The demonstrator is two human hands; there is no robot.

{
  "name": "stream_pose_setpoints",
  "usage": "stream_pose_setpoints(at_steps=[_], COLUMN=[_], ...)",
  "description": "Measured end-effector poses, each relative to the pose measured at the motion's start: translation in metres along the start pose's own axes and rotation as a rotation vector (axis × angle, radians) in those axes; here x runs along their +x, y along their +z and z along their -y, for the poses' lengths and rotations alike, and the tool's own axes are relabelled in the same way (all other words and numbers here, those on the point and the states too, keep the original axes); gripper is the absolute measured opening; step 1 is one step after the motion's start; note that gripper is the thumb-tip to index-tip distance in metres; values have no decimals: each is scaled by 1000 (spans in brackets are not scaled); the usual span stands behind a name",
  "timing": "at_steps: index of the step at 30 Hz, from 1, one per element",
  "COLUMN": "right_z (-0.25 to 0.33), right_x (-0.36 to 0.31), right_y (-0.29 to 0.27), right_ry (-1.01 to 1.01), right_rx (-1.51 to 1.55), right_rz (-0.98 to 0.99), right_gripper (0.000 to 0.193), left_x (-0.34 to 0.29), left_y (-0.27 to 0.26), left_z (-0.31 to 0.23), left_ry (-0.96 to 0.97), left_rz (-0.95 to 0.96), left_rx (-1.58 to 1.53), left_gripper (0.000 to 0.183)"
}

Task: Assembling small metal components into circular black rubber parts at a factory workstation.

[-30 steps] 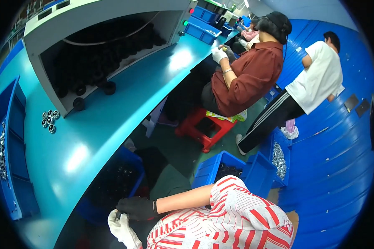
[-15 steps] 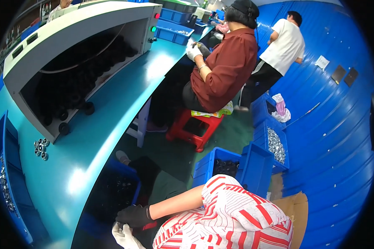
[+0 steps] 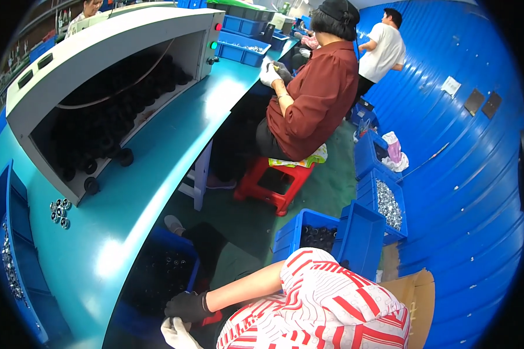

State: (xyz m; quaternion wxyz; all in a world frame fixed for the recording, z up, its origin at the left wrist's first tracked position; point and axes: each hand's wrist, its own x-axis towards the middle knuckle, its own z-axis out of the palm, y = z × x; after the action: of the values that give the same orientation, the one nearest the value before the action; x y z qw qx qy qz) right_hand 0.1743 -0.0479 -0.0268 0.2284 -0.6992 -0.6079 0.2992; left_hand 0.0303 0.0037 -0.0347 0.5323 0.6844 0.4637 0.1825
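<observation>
Low at the table's edge, my right hand wears a black glove, its fingers curled in toward my left hand. My left hand, in a white glove, meets it from below with its fingers bent together. Whatever lies between the two hands is too small and dark to make out. Just beyond them, partly in shadow under the table, a blue bin contains small dark parts with a few shiny rings. My right forearm reaches across from a red-and-white striped sleeve.
On the teal table stand a pale open-fronted machine full of black wheel-like parts, a small metal ring cluster and a blue tray. A seated co-worker on a red stool is ahead; blue bins line the right.
The view has shifted slightly. My hands stay together, their fingers little changed. The standing person in white at the back has moved farther off, to the left.
</observation>
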Motion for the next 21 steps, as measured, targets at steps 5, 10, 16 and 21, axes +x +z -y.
stream_pose_setpoints(at_steps=[5, 10, 16, 21], right_z=[-2, 0, -1, 0], right_x=[1, -2, 4, 3], right_y=[-4, -7, -5, -1], right_ry=[18, 46, -27, 6], right_rx=[-61, 53, 74, 43], right_rz=[46, 81, 69, 112], right_gripper=[24, 22, 29, 34], left_x=[-2, 6, 13, 5], left_y=[-3, -8, -14, 11], left_z=[-1, 7, -9, 14], left_ry=[186, 121, -29, -64], left_rz=[19, 79, 225, 0], left_rx=[189, 222, 86, -17], left_gripper=[32, 37, 33, 16])
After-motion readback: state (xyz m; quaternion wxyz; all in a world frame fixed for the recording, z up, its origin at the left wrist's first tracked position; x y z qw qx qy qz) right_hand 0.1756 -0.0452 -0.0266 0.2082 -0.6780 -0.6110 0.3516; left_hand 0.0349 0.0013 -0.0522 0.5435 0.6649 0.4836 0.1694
